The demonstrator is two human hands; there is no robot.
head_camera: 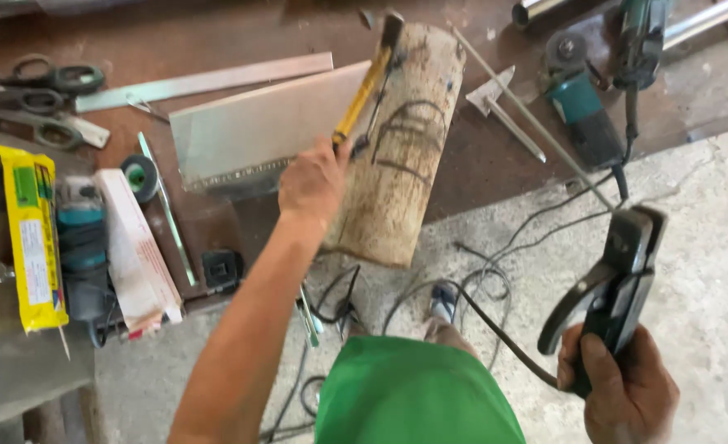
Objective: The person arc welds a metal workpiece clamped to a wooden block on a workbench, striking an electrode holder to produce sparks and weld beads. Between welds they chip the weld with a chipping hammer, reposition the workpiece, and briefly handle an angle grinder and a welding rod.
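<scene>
A yellow, glossy handle is seen on the hammer (369, 82); the log (401, 148) is bare, rough wood; the sheet (257, 131) is dull grey metal with a rough weld seam; the electrode holder (619, 279) is matt black; the floor (709, 247) is rough concrete

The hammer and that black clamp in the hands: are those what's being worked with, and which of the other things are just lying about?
In use:
- yellow-handled hammer in the left hand, over the log
- black electrode holder in the right hand
- metal sheet against the log

Lying about:
- scissors
- two teal angle grinders
- yellow packet
- thin metal rod
</scene>
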